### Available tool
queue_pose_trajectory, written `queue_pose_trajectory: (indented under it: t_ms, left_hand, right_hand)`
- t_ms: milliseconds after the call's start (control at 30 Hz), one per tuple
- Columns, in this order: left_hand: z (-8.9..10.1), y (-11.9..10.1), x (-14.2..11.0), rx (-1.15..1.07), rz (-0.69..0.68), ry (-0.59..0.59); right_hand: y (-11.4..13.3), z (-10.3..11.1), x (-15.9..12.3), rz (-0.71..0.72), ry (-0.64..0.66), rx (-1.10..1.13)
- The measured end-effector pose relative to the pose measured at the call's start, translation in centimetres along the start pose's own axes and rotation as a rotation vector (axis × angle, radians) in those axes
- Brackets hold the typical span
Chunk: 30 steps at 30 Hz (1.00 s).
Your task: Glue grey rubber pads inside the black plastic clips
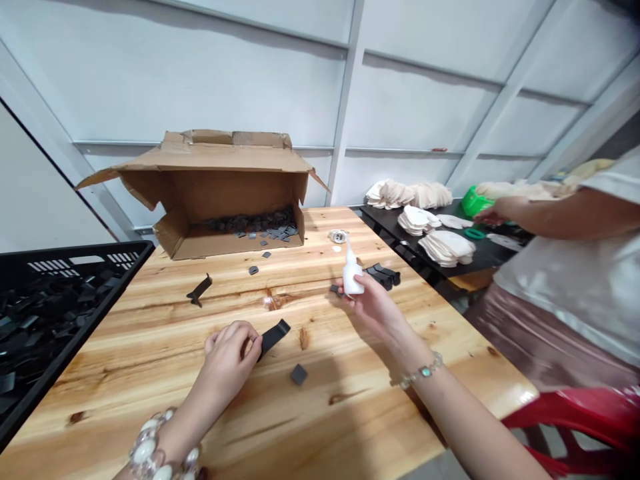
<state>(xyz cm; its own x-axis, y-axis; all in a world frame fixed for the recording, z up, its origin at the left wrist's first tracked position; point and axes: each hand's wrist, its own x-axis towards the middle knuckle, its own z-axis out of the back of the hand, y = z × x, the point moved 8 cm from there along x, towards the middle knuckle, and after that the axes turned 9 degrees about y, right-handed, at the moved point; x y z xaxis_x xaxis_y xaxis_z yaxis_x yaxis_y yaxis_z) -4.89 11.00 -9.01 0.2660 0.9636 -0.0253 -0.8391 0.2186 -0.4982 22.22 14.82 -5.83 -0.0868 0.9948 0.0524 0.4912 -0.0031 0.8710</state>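
Observation:
My left hand [233,353] is closed on a black strip-shaped plastic piece [275,337] with a curled end, low over the wooden table [240,413]. In my right hand [373,303] is a small white squeeze bottle [353,277], upright with its thin nozzle pointing up. A small dark piece [336,289] shows beside the right fingers; whether they touch it I cannot tell. Between my hands, nearer to me, lies a dark square pad [299,374]. Several black curved pieces [384,275] lie together just beyond the right hand. Another black bent piece [200,291] rests farther left.
An open cardboard box [235,250] on its side holds many dark pads. At left stands a black crate [125,267] full of dark pieces. A roll of tape [339,236] lies at the back. On the right are a co-worker [565,267], stacked pale pieces [447,248] and a red chair [575,420].

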Motion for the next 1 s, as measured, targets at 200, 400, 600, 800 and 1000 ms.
queue_pose_trajectory:
  t_ms: [200,400,600,800,1000]
  left_hand:
    - [0.1,-0.1,-0.1,-0.019,-0.002,-0.018]
    - [-0.1,-0.1,0.0,-0.028,-0.037,-0.027]
    - [0.0,0.0,0.0,-0.019,-0.039,-0.037]
    - [-0.1,0.1,-0.1,-0.027,-0.042,-0.041]
    - [0.0,-0.2,-0.2,-0.038,-0.039,-0.051]
  right_hand:
    - [-1.8,0.1,0.0,-0.093,-0.021,0.134]
    - [-1.3,1.3,0.2,-0.002,-0.078,0.042]
    - [-1.8,0.1,0.0,-0.041,-0.023,-0.031]
    - [-1.9,-0.5,-0.3,-0.050,-0.001,-0.154]
    - [-2.0,-0.5,0.3,0.043,0.031,-0.389]
